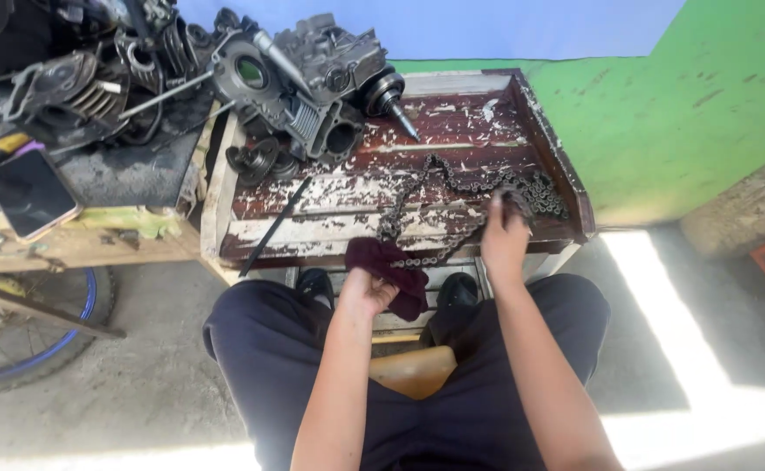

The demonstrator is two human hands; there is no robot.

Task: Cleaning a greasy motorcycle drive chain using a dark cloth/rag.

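Your right hand reaches forward over the worn wooden bench, its grip closed on the chain where the links bunch near the bench's right edge; the rest of the chain snakes back across the peeling boards toward you. Your left hand sits nearer your lap, fist closed around a dark maroon rag at the bench's front edge, touching the chain's near end. Both forearms extend straight ahead. Engine parts crowd the far left corner.
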